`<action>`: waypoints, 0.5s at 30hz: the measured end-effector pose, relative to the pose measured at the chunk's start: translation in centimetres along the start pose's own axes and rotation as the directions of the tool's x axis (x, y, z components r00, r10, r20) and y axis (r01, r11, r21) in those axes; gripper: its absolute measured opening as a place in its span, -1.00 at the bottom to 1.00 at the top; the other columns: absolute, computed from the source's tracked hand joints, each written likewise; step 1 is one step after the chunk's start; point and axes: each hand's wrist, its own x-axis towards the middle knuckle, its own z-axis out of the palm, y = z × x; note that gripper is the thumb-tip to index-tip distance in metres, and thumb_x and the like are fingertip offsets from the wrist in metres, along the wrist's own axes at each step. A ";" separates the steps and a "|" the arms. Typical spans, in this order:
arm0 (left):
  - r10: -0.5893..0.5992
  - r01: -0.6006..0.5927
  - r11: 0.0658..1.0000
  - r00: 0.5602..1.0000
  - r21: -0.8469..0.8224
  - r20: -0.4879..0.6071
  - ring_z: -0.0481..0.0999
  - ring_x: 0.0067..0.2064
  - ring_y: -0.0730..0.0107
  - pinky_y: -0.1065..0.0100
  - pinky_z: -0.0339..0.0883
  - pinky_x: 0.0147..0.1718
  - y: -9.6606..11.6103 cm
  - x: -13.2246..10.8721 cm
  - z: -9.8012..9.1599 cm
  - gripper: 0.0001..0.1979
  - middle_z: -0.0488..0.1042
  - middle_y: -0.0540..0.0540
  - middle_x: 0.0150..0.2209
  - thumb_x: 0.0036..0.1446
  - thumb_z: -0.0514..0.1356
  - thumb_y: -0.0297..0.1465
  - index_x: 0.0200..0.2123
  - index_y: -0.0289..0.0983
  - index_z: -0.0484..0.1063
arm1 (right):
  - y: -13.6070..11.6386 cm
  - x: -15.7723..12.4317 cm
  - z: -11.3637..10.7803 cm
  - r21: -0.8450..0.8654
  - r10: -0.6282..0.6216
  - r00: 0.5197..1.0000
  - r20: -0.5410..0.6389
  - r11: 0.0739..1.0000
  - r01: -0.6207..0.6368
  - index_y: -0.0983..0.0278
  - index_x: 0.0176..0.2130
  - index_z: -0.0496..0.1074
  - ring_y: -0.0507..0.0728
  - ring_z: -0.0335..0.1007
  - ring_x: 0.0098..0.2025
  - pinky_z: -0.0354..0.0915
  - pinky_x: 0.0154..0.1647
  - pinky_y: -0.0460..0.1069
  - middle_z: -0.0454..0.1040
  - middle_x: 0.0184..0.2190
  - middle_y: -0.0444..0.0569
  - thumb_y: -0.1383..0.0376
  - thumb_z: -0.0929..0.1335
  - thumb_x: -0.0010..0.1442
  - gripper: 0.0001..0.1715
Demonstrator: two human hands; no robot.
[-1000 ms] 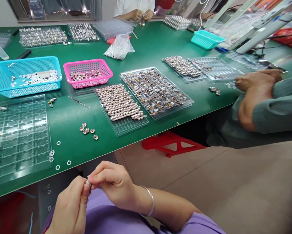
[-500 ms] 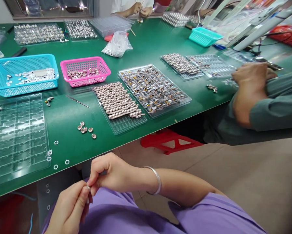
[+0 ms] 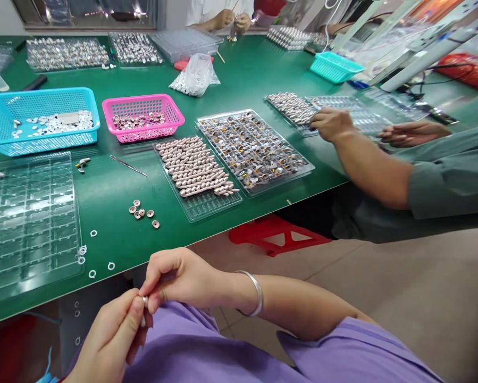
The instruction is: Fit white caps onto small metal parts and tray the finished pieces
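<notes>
My left hand (image 3: 111,335) and my right hand (image 3: 178,279) meet below the front edge of the green table (image 3: 115,186), over my lap. Both are closed in a pinch on one small silvery part (image 3: 145,302) held between their fingertips. A silver bangle (image 3: 257,292) is on my right wrist. On the table just above my hands lie a few white rings (image 3: 111,265) and a cluster of small round metal pieces (image 3: 143,213). An almost empty clear compartment tray (image 3: 31,213) sits to the left.
Clear trays of pinkish parts (image 3: 194,167) and mixed metal parts (image 3: 254,149) stand mid-table, with tweezers (image 3: 129,166), a pink basket (image 3: 143,118) and a blue basket (image 3: 39,119). A co-worker's hand (image 3: 332,123) on the right reaches to a tray. Another person works at the far side. A red stool (image 3: 278,236) stands under the table.
My hands have stayed together on the small part, shifting slightly. The co-worker's hand on the right has reached left and forward to a tray of parts.
</notes>
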 end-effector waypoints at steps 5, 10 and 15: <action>-0.065 0.074 0.984 0.996 -0.159 0.062 0.08 -0.64 0.60 0.52 -0.13 -0.68 -0.4 1.6 -0.6 -0.45 0.23 0.09 -0.66 -0.05 0.25 0.14 -0.51 -0.28 0.39 | 0.8 -0.3 0.6 0.165 0.037 0.997 -0.075 0.986 -0.024 0.35 -0.30 0.52 0.00 0.51 -0.38 0.45 -0.25 -0.08 0.54 -0.41 -0.10 0.22 0.57 -0.05 -0.66; 0.034 -0.031 0.997 0.999 -0.072 0.040 0.10 -0.63 0.62 0.54 -0.06 -0.67 -1.5 3.1 -1.4 -0.41 0.28 0.07 -0.66 -0.06 0.24 0.17 -0.51 -0.31 0.43 | 0.6 -0.9 -0.4 -0.177 -0.164 0.973 -0.163 0.975 0.134 0.35 -0.25 0.51 0.03 0.51 -0.35 0.45 -0.25 -0.07 0.55 -0.38 -0.06 0.27 0.49 0.10 -0.78; 0.102 -0.105 0.994 0.983 -0.010 -0.155 0.18 -0.57 0.54 0.53 0.10 -0.65 -2.8 3.3 -3.5 -0.44 0.35 0.05 -0.57 -0.01 0.21 0.15 -0.29 -0.25 0.55 | -2.1 -0.5 -9.4 -0.945 -0.602 0.784 -0.153 0.321 0.062 0.31 -0.24 0.50 0.10 0.45 -0.16 0.36 -0.04 -0.01 0.52 -0.26 0.02 0.44 0.32 0.28 -0.87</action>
